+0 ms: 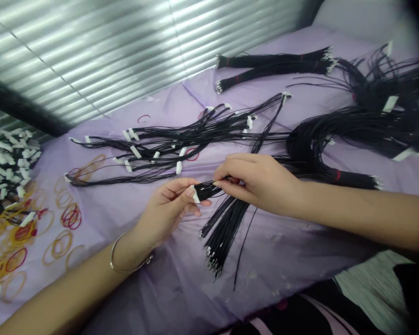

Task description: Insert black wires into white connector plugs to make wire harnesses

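Note:
My left hand pinches a small bunch of thin black cords at its end, where a white tag shows by the thumb. Just to the right, my right hand has its thumb and fingers closed on the same bunch; whether it grips one cord or several is hidden. Below the right hand, a loose bundle of black cords with silver metal ends fans out on the purple cloth. One single cord lies apart beside it.
Tagged black cords lie behind my hands. Tied bundles rest at the back, with a larger cord heap at right. Rubber bands and a pile of white-tagged cords are at left on the purple cloth. Blinds stand behind.

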### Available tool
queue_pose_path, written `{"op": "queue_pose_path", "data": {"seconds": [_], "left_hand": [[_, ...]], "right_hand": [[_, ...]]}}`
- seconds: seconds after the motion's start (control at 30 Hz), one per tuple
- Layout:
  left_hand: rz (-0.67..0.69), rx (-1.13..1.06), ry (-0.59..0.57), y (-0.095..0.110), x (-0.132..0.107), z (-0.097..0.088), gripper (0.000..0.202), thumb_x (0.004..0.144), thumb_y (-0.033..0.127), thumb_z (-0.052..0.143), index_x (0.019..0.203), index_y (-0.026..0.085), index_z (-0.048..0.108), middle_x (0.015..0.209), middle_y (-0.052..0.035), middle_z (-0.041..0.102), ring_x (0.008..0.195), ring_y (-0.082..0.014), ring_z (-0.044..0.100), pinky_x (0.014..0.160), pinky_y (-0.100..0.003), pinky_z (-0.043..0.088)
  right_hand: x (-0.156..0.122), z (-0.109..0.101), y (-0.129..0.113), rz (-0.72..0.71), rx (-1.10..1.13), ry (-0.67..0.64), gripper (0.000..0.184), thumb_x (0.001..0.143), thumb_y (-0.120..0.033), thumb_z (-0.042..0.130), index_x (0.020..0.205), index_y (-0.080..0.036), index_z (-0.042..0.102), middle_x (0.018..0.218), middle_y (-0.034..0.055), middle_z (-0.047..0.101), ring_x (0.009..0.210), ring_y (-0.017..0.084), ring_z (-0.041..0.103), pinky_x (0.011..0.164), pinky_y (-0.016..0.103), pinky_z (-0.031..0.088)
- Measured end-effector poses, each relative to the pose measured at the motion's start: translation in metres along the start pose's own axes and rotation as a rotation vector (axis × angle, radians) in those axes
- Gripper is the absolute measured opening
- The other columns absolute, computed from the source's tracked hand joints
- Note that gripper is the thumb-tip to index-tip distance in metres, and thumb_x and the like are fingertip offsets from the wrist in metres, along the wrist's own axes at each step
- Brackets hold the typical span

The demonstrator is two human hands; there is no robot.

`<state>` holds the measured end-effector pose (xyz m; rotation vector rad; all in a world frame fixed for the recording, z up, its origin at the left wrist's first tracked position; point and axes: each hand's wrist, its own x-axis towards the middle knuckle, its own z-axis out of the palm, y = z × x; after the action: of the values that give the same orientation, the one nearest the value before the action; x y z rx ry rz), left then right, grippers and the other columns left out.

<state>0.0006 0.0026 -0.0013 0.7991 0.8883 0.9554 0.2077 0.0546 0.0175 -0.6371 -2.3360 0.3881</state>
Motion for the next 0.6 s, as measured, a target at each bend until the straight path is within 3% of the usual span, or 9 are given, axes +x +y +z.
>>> {"op": "queue_pose_path", "data": {"seconds": [0.6], "left_hand": [[0.024, 0.072, 0.002, -0.001, 0.002, -0.002, 0.012, 0.085, 0.022, 0.063, 0.096, 0.020, 0.068, 0.082, -0.0027, 0.068, 0.075, -0.0128, 0.068, 0.058, -0.014, 0.054]], "right_hand": [[-0.003, 0.012, -0.005, 0.115, 0.103, -0.001, 0.009, 0.082, -0.016, 0.060, 0.079, -0.010, 0.065, 0.069, -0.0007, 0.059, 0.059, 0.006, 0.048, 0.057, 0.018, 0.036]]}}
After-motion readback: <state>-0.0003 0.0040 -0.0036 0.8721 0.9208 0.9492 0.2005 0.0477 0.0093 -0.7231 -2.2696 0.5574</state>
